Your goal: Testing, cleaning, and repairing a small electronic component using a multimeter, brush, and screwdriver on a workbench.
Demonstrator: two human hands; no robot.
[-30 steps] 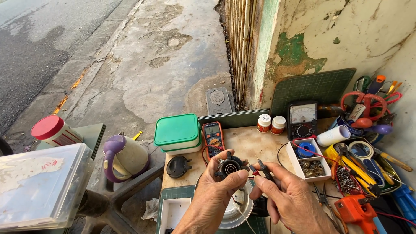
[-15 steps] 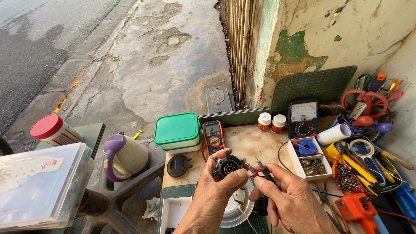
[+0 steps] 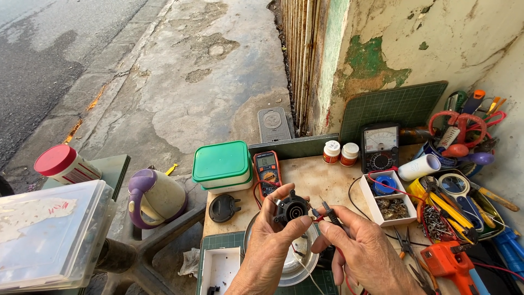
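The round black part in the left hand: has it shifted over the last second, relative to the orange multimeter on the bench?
No. The round black part stays just below and right of the orange multimeter, held in the left hand; any shift is too slight to tell.

Cracked concrete pavement [image 3: 180, 82], peeling green-patched wall [image 3: 436, 49], rusty metal gate [image 3: 300, 60], daylight.

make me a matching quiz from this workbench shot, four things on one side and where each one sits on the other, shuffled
Things:
1. black round part
2. probe
3. green-lidded box
4. purple kettle

Places:
A. on the bench's far left corner, beside the orange multimeter
B. pinched in the right hand
C. off the bench, to its left
D. held in the left hand

Pairs: 1-D, 2-B, 3-A, 4-C
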